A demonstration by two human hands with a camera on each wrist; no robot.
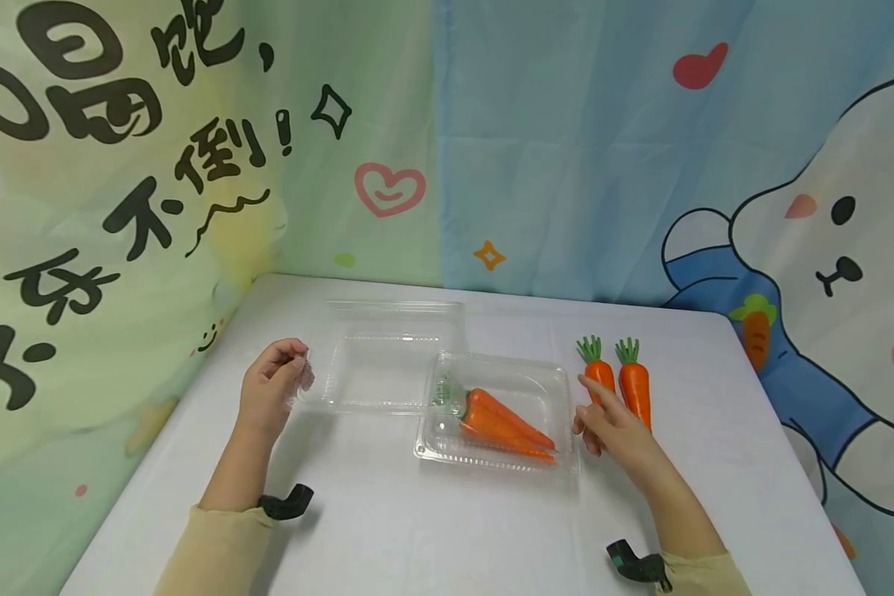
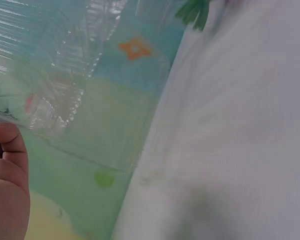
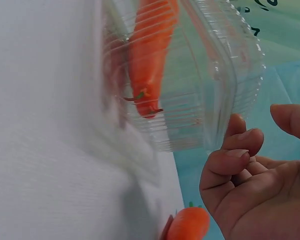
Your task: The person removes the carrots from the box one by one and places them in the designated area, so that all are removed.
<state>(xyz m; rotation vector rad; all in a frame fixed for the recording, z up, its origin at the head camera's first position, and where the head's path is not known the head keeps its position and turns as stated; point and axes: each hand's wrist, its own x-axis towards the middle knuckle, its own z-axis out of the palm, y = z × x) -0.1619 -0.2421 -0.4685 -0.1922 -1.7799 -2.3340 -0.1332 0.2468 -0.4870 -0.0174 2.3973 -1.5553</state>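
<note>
A clear plastic clamshell box (image 1: 525, 372) lies on the table with its lid (image 1: 395, 319) folded out to the left. Orange carrots (image 1: 501, 418) with green tops lie slanted inside the base. My left hand (image 1: 271, 385) pinches the lid's left edge, which also shows in the left wrist view above the fingers (image 2: 5, 135). At the base's right side is my right hand (image 1: 614, 426), thumb apart and fingers partly bent near the rim, holding nothing. Two more carrots, one nearer (image 1: 599, 372) and one farther right (image 1: 636, 389), lie just beyond it, the first partly covered by the fingers.
A white cloth covers the table (image 1: 372, 513). Behind it hangs a printed curtain (image 1: 551, 165) with a cartoon animal at the right. Each wrist wears a small black camera, one on the left (image 1: 286, 502) and one on the right (image 1: 636, 567).
</note>
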